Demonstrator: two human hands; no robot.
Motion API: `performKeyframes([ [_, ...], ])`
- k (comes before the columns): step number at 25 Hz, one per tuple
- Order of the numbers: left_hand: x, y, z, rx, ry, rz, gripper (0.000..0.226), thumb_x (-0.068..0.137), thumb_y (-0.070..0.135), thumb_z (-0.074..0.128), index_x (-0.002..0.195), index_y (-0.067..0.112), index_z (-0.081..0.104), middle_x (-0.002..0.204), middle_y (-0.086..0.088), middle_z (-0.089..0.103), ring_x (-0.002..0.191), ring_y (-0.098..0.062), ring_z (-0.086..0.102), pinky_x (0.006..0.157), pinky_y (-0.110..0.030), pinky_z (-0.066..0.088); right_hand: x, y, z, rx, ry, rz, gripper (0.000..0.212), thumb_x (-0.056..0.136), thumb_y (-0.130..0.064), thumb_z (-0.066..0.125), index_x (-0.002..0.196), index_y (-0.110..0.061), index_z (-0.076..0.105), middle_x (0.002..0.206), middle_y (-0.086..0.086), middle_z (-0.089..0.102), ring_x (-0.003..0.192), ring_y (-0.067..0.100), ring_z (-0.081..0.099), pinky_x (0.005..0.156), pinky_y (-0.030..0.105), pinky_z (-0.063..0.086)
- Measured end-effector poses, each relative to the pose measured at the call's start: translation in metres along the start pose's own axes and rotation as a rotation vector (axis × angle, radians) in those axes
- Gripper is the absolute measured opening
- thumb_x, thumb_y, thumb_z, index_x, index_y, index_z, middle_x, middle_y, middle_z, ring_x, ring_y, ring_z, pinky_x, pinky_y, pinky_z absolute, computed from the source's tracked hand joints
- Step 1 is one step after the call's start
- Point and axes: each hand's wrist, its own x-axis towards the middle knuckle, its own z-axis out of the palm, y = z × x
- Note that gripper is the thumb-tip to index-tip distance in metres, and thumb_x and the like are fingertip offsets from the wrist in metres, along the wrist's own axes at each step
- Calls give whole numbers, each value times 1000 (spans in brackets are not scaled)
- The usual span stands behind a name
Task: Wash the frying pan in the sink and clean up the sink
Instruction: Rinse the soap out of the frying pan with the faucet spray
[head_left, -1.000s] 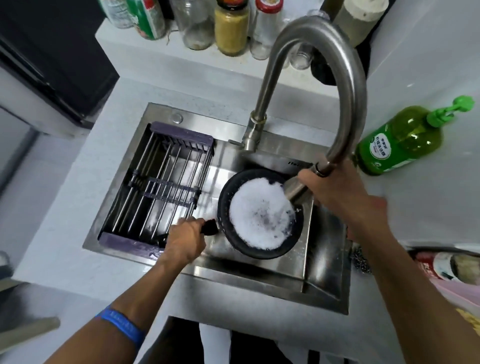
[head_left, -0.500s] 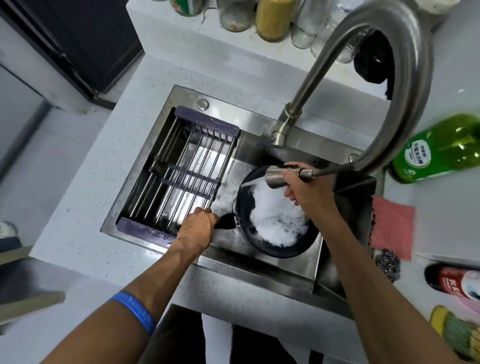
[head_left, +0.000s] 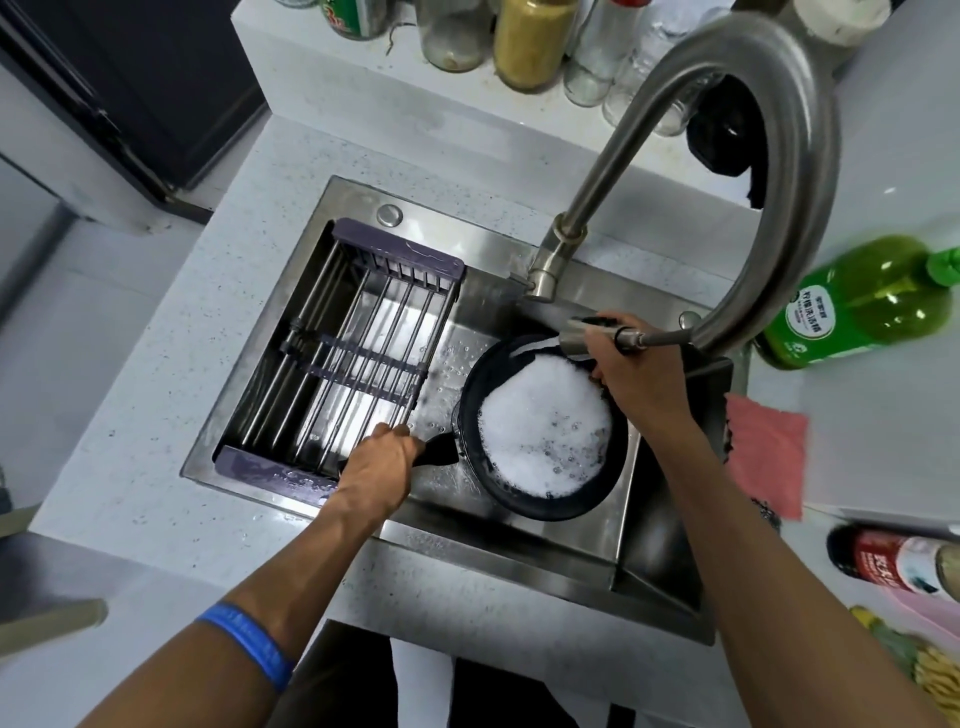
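Centre right of the frame, inside the steel sink (head_left: 519, 540): one frying pan (head_left: 540, 499), black, round, shallow-walled, its bowl largely covered by white foam (head_left: 545, 426); short dark handle (head_left: 436, 452) pointing left. Left hand (head_left: 379, 462) curled round that handle, holding the pan over the basin floor. Right hand (head_left: 631, 364) wrapped about the pull-out spray head (head_left: 582, 338), drawn on its hose from the arched tap (head_left: 779, 156) and aimed at the pan's upper rim. Handling, by judgement: stiff, moderately heavy, heavier with water in it, soapy and likely slippery along wall and rim; the handle is the sound place to grip. Left half of sink: purple-ended wire rack (head_left: 353, 358). Right edge: green detergent bottle (head_left: 857, 306), pink cloth (head_left: 763, 452). Upper frame: row of jars (head_left: 535, 41) on a ledge
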Motion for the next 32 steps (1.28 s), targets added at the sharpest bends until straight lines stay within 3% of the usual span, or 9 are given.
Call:
performKeyframes([
  [3,-1,2,-2,-8,9,8,38,95,2,52,125,22,62,103,-3,59,92,-14,50,90,-27,49,4,9,-9,-89,22,9,24,84,-37,61,103,-25,69,78,5,72,69,24,69,68,40,59],
  [6,-3,3,-2,-14,9,-1,36,94,3,54,123,22,63,102,-2,59,88,-13,50,87,-24,49,6,16,-21,-180,47,14,24,83,-41,61,102,-28,69,85,0,72,77,15,68,65,22,53],
  [9,-3,3,-1,-9,4,-5,37,92,0,56,122,21,64,102,-3,60,92,-15,53,88,-25,49,3,16,-33,-345,76,-51,23,86,-39,60,97,-23,71,84,3,71,79,21,65,70,27,47],
  [13,-3,3,0,26,12,-3,39,90,-3,57,121,19,64,104,-3,60,97,-16,51,91,-29,51,2,26,-53,-496,117,-58,29,84,-37,62,80,-10,71,71,12,68,72,31,65,67,41,53],
  [21,-5,4,-1,39,22,10,40,89,-4,57,121,19,64,102,-1,60,89,-13,47,89,-28,51,-22,20,-85,-732,-55,98,34,84,-35,62,63,-8,60,63,4,58,61,19,53,54,31,34],
  [24,-6,3,-2,28,23,27,39,90,-3,57,121,20,64,102,-1,61,86,-11,45,89,-26,48,-41,10,-81,-686,-159,142,38,87,-37,61,62,-7,61,62,6,61,64,25,60,55,30,40],
  [28,-8,5,-4,21,12,24,33,93,1,57,119,19,65,93,2,56,78,-11,49,75,-18,43,-65,-3,-60,-537,-268,138,39,87,-28,62,60,0,59,49,1,53,56,33,60,51,26,43],
  [32,-7,5,-1,23,3,9,36,91,1,59,121,20,63,95,1,55,81,-11,48,81,-21,46,-67,10,-35,-353,-245,102,39,81,-28,66,57,-1,54,44,6,51,42,15,49,54,39,49],
])
